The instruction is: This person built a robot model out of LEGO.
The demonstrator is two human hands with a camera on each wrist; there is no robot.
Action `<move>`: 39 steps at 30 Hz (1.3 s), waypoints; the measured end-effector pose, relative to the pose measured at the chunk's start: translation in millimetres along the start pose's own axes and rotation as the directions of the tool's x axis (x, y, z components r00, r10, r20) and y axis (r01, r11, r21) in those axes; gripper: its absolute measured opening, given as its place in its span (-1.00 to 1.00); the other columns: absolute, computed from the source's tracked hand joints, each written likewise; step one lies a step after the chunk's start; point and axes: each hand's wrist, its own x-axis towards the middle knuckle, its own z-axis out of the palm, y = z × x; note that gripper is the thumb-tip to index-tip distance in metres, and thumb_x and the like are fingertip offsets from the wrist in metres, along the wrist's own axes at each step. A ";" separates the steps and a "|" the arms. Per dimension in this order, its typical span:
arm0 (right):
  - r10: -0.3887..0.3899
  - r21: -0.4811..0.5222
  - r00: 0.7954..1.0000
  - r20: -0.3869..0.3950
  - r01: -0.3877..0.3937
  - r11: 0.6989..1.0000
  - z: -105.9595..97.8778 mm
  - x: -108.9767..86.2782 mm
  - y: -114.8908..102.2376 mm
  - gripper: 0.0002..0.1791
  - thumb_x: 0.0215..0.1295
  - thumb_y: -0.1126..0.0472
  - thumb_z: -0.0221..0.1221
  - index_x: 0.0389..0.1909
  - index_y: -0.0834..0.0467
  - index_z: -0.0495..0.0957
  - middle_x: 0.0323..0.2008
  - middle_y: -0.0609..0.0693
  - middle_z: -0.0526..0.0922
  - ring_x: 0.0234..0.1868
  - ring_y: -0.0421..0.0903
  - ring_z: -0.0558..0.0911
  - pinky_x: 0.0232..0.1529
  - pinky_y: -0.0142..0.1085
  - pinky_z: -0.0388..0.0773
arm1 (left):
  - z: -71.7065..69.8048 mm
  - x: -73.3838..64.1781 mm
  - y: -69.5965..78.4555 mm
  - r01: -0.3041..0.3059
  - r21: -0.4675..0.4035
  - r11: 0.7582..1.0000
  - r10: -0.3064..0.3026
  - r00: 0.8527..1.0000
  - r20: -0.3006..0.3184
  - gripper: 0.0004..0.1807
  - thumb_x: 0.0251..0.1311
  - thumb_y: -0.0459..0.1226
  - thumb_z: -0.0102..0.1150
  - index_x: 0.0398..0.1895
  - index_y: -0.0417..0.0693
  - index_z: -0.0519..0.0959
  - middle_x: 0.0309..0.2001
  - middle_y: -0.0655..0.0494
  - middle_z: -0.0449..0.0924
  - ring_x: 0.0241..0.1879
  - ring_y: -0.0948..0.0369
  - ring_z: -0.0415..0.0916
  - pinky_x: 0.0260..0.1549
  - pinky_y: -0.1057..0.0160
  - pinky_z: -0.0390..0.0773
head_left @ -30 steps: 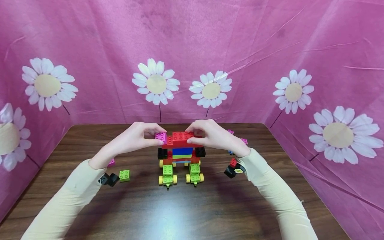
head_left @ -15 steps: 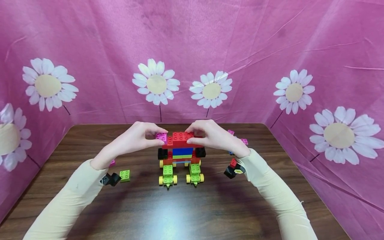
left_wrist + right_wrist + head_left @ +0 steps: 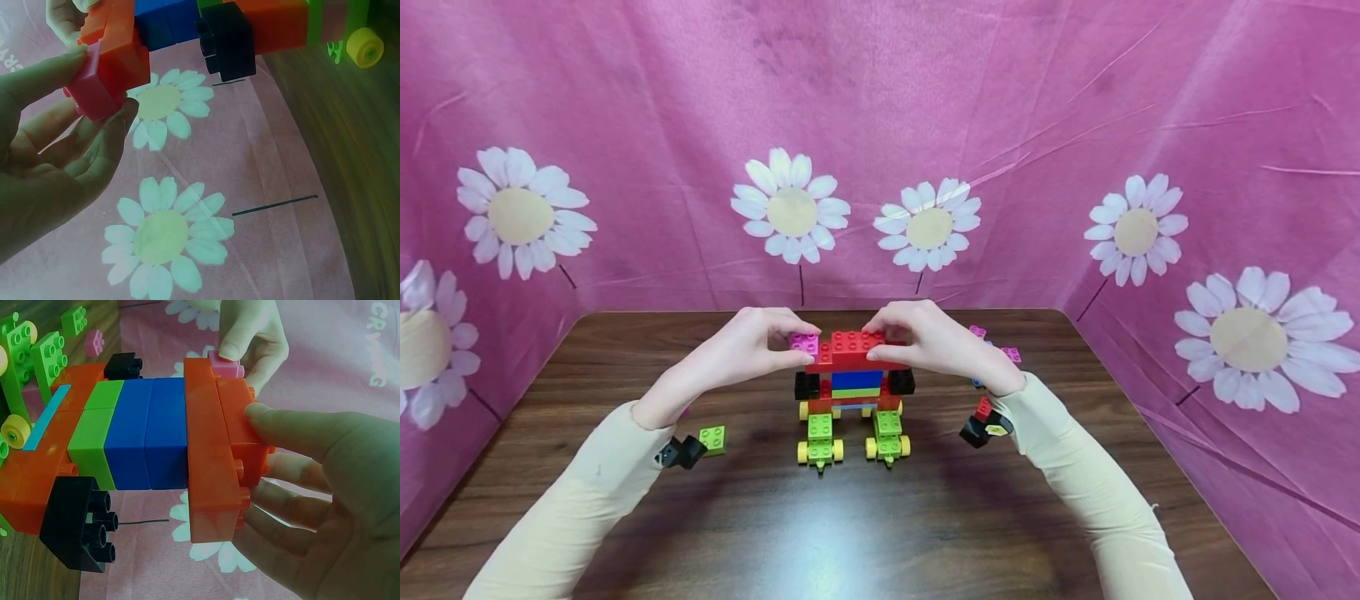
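In the head view, a toy-brick figure stands mid-table, with a blue and green body, black side bricks and green wheeled bases. My left hand pinches a pink brick between thumb and fingers. That brick meets the left end of the figure's long red top brick; whether it is fully seated I cannot tell. With thumb and fingers, my right hand grips the red brick on top of the long one. The right wrist view shows its thumb on that brick's face.
A loose green brick lies left of the figure. Pink bricks and a small red brick lie to the right, partly behind the right forearm. Flowered pink cloth surrounds the brown table.
My left hand and forearm have shifted slightly to the right, with the pink brick moving a little the same way. The right hand has hardly moved and keeps its grip.
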 end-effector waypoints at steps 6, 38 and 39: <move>0.012 0.007 1.000 0.006 -0.012 1.000 -0.9 -0.1 -1.5 -0.65 0.18 0.07 0.39 -0.04 0.11 0.67 -0.24 -0.06 0.73 -0.36 -0.15 0.50 -0.32 -0.28 0.58 | 1.2 -0.6 0.1 0.046 -0.021 0.999 -0.046 0.999 0.001 -0.62 0.12 -0.24 0.42 0.03 -0.12 0.68 -0.11 0.02 0.74 -0.17 0.16 0.62 -0.12 0.08 0.69; 0.070 0.005 0.997 0.040 -0.071 0.997 -1.0 1.1 -3.6 -0.64 0.19 0.06 0.39 -0.02 0.10 0.66 -0.18 -0.07 0.74 -0.31 -0.14 0.54 -0.26 -0.31 0.63 | 4.8 -12.4 -12.9 0.088 -0.127 0.988 -0.096 0.994 -0.054 -0.56 0.07 -0.12 0.47 0.04 0.01 0.66 -0.07 0.10 0.74 -0.07 0.17 0.66 0.05 0.00 0.64; 0.071 0.006 0.997 0.041 -0.072 0.997 -0.9 1.3 -3.8 -0.64 0.19 0.06 0.39 -0.02 0.10 0.66 -0.18 -0.07 0.74 -0.31 -0.14 0.54 -0.26 -0.31 0.63 | 4.0 -13.2 -13.1 0.088 -0.126 0.988 -0.096 0.994 -0.054 -0.55 0.06 -0.13 0.47 0.05 0.00 0.65 -0.05 0.09 0.74 -0.06 0.15 0.66 0.06 0.00 0.64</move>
